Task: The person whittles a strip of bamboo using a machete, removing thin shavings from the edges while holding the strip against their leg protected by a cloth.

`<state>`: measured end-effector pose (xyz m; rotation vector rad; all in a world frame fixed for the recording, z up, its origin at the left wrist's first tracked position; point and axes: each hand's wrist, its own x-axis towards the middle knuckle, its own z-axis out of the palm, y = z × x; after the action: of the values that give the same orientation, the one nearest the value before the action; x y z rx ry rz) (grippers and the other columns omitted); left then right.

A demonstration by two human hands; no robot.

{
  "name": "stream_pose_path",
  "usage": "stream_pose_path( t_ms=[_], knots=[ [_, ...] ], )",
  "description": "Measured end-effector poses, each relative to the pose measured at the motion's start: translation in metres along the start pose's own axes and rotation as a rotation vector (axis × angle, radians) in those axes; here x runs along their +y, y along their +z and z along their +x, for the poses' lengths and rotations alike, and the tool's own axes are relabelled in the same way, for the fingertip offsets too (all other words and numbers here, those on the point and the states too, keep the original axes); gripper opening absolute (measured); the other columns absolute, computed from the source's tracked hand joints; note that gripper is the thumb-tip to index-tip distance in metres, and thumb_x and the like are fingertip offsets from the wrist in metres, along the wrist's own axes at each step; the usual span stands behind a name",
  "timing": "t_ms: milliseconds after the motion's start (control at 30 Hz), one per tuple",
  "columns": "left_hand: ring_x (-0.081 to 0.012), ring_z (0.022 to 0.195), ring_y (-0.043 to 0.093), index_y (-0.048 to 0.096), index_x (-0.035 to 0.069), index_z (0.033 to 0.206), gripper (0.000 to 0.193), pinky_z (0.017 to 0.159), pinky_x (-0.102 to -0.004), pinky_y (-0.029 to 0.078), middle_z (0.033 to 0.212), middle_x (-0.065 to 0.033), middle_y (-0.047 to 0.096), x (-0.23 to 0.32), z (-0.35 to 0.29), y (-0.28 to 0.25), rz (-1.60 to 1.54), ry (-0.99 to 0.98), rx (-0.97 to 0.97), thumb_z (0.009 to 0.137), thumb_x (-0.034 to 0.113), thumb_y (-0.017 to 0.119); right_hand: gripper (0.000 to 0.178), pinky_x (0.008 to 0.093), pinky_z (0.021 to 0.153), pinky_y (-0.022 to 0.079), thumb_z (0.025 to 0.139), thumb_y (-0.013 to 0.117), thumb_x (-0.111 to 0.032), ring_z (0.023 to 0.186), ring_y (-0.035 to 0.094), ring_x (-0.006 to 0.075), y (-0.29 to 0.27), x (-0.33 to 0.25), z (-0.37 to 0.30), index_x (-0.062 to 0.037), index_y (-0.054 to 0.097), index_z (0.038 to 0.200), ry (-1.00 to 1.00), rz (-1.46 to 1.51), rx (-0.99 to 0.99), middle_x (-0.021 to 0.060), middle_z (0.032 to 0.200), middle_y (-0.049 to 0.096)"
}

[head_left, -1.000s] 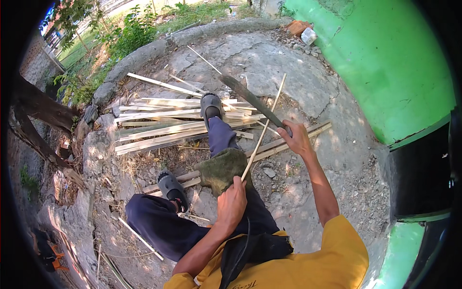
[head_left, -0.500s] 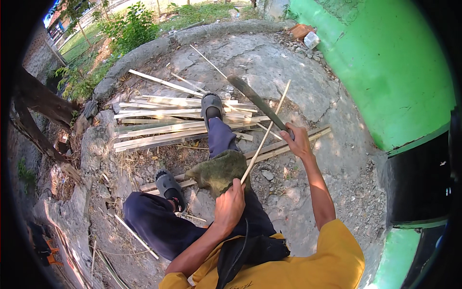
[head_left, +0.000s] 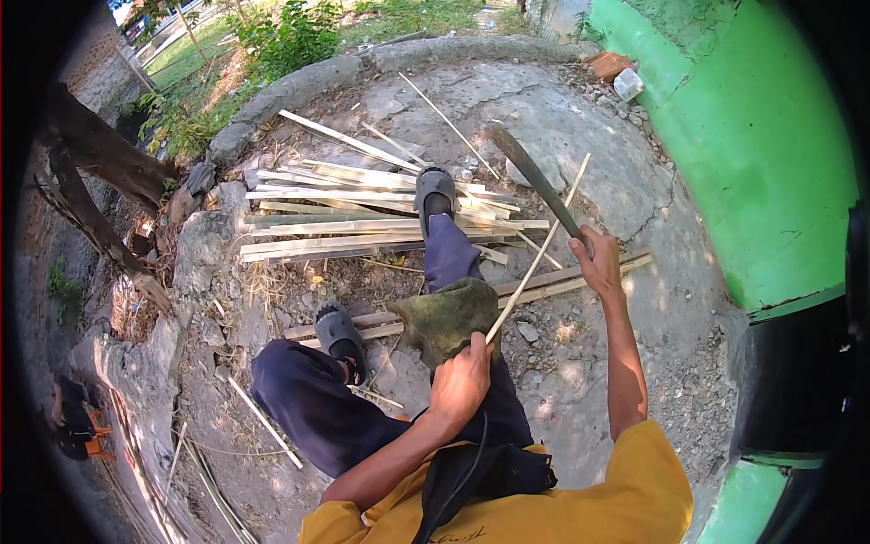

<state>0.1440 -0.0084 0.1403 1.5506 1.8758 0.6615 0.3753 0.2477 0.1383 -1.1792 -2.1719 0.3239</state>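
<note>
My left hand (head_left: 462, 381) is closed around the near end of a thin pale strip of split bamboo or wood (head_left: 542, 247), which slants up and to the right. My right hand (head_left: 599, 263) grips the handle of a machete (head_left: 536, 179). Its long dark blade points up and to the left, beside the upper part of the strip; whether they touch, I cannot tell. A green-brown cloth (head_left: 449, 317) lies over my right leg, just beyond my left hand. My right shoe (head_left: 435, 189) rests at a pile of similar pale strips (head_left: 340, 227).
Longer slats (head_left: 580, 283) lie across the ground beneath my right leg. A green wall (head_left: 752, 163) borders the right side, with rubble and a white block (head_left: 628, 85) at its foot. A low concrete kerb (head_left: 471, 53) curves behind. Tree trunks (head_left: 113, 168) stand left; a person (head_left: 72, 417) shows at lower left.
The whole view has shifted, so the scene sits further right. The machete blade has swung slightly right and stands a little steeper. Both hands keep their grips.
</note>
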Motion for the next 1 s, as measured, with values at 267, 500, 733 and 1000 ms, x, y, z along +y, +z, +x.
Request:
stream_pose_path(
  t_ms=[267,500,733,1000],
  knots=[
    [-0.0530,0.074,0.065,0.042,0.004,0.104,0.023,0.061,-0.0635,0.050,0.081,-0.0270,0.069,-0.002,-0.001,0.000,-0.004,0.017,0.025,0.110,0.024,0.051,0.057,0.0460,0.059,0.042,0.098,0.063,-0.058,0.056,0.053,0.0366,-0.003,0.027,0.048,-0.0011,0.069,0.092,0.160,-0.039,0.008,0.0184,0.060,0.052],
    [-0.0519,0.073,0.066,0.042,0.004,0.106,0.022,0.059,-0.0629,0.050,0.080,-0.0255,0.069,-0.005,-0.003,0.002,-0.039,0.000,0.047,0.110,0.025,0.050,0.065,0.0434,0.060,0.042,0.101,0.060,-0.059,0.059,0.053,0.0241,0.014,0.069,0.080,0.0039,0.069,0.091,0.276,0.084,0.233,0.0128,0.063,0.055],
    [-0.0521,0.075,0.064,0.042,0.004,0.108,0.027,0.062,-0.0631,0.048,0.078,-0.0253,0.067,0.004,-0.006,-0.012,-0.173,0.054,0.003,0.111,0.031,0.047,0.053,0.0260,0.044,0.031,0.107,0.052,-0.057,0.047,0.036,0.0079,0.047,0.086,-0.011,-0.0149,0.045,0.075,0.674,0.696,0.305,-0.0039,0.059,0.038],
    [-0.0503,0.080,0.063,0.052,0.002,0.104,0.037,0.069,-0.0585,0.045,0.075,-0.0244,0.062,-0.009,0.003,-0.039,-0.485,0.081,-0.085,0.114,0.036,0.041,0.043,0.0263,0.040,0.035,0.099,0.067,-0.051,0.044,0.044,0.0105,0.133,0.119,-0.183,-0.0145,0.051,0.082,1.184,0.815,0.154,-0.0021,0.059,0.045]
  ],
)
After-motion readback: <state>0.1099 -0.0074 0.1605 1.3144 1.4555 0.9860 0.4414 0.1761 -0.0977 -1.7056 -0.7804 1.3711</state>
